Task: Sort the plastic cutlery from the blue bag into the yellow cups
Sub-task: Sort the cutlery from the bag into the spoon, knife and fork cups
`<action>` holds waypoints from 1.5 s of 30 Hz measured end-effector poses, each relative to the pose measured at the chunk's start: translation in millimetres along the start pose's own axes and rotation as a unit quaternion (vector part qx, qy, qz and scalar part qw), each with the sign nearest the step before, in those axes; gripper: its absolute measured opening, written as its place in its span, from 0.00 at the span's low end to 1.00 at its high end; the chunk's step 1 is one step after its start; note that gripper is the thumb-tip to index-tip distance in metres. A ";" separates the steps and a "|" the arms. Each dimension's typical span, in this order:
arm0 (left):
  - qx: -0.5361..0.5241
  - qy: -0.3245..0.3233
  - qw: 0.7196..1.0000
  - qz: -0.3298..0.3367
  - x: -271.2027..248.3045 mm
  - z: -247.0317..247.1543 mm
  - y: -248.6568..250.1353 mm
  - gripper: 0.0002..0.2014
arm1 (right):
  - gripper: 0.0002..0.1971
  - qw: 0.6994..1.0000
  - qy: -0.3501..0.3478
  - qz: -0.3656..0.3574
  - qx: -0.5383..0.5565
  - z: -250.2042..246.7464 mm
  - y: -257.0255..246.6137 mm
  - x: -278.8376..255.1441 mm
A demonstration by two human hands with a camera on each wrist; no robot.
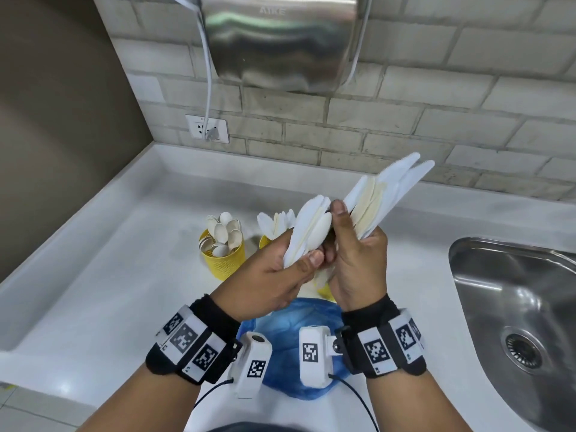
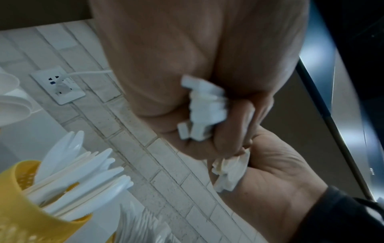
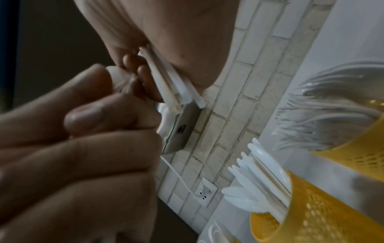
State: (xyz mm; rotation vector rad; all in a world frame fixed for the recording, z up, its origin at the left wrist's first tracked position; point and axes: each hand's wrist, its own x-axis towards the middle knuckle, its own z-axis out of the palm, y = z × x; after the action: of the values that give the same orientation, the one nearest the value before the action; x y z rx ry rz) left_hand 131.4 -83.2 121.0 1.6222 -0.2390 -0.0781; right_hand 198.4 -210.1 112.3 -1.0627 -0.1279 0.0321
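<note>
Both hands are raised above the white counter, close together. My left hand [image 1: 311, 257] grips a small bundle of white plastic cutlery [image 1: 308, 235], knives with a spoon among them. My right hand [image 1: 346, 232] grips a larger fan of white and cream knives [image 1: 383, 194] that points up and to the right. Their handle ends [image 2: 205, 108] stick out below the left palm. One yellow cup [image 1: 223, 257] holds spoons. A second yellow cup [image 2: 31, 213] holds knives, and a third [image 3: 353, 148] holds forks. The blue bag [image 1: 290, 325] lies crumpled under my wrists.
A steel sink [image 1: 514, 307] is set into the counter at the right. A metal hand dryer [image 1: 280, 42] hangs on the brick wall, its cord plugged into an outlet [image 1: 207, 127]. The counter [image 1: 109, 275] stretches to the left of the cups.
</note>
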 end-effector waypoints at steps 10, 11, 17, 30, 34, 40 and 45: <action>0.163 0.104 0.981 0.014 -4.4 -4.3 -2.8 0.10 | 0.07 0.957 0.201 -0.019 0.206 -24.4 -29.4 32.5; 0.190 0.124 0.974 0.022 -4.1 -5.9 -4.5 0.10 | 0.07 0.962 0.192 -0.035 0.190 -27.7 -33.4 33.2; 0.320 0.194 0.926 0.042 1.5 -8.3 -9.1 0.08 | 0.12 0.998 0.011 -0.057 -0.009 -23.1 -40.5 16.0; 0.416 0.238 0.874 0.079 2.0 -8.6 -20.1 0.17 | 0.07 0.988 -0.035 -0.016 -0.150 0.5 -15.8 -1.8; 0.425 0.235 0.871 0.067 2.2 -8.3 -19.6 0.19 | 0.04 0.994 -0.025 -0.020 -0.103 2.5 -17.0 -0.8; 0.444 0.228 0.864 0.059 2.9 -7.7 -20.0 0.19 | 0.04 0.993 -0.015 -0.044 -0.111 0.3 -21.5 1.8; 0.456 0.218 0.861 0.055 3.5 -8.9 -21.0 0.19 | 0.06 0.986 -0.028 -0.054 -0.158 -3.0 -25.0 4.1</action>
State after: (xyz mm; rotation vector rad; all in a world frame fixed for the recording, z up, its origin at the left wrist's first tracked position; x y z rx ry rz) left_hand 138.8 -74.2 101.1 2.5053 0.0032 0.5712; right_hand 202.0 -224.5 133.0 -1.3703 -0.2478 -0.0589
